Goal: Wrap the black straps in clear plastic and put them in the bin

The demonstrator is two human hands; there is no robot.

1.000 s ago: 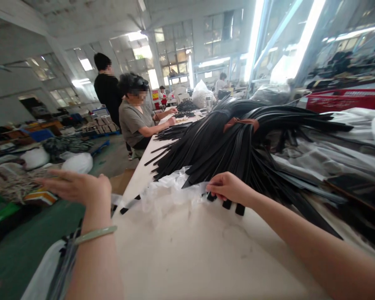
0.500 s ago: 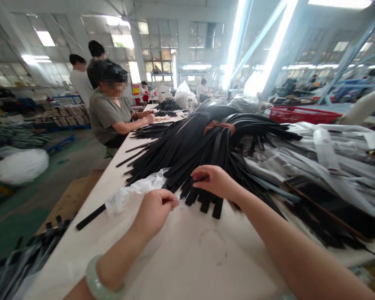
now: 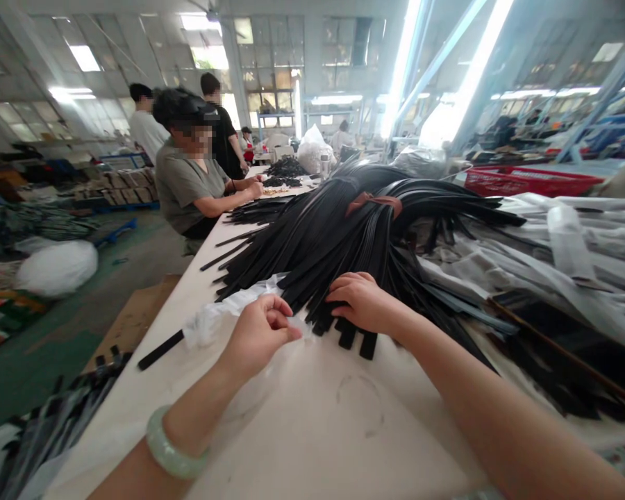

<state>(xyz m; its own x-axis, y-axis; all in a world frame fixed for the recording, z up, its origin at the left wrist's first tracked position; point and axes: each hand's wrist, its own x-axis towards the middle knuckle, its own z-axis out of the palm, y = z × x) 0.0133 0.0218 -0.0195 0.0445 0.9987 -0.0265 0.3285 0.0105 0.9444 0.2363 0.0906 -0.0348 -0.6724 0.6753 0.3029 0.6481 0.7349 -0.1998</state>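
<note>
A large bundle of long flat black strips (image 3: pixel 312 243) lies on the white table (image 3: pixel 312 430), bound by a brown tie (image 3: pixel 375 203). Over the near strip ends my right hand (image 3: pixel 362 303) has its fingers curled down; its fingertips are partly hidden among them. Just left of those ends, my left hand (image 3: pixel 260 333) pinches the edge of a thin clear plastic sleeve (image 3: pixel 223 309). This crumpled sleeve stretches left behind the hand, and one black strip (image 3: pixel 161 349) pokes out of its far end. A pale green bangle circles my left wrist.
White wrapped pieces (image 3: pixel 567 243) and a dark flat phone-like object (image 3: pixel 567 340) lie at right. A red crate (image 3: pixel 531 182) stands behind. Across the table's left edge a co-worker (image 3: pixel 187 173) handles small pieces. More wrapped strips (image 3: pixel 67 417) sit low at left.
My right hand has come down and curled its fingers over the strip ends. The left hand's fingers have shifted on the plastic edge. The view has turned slightly left.
</note>
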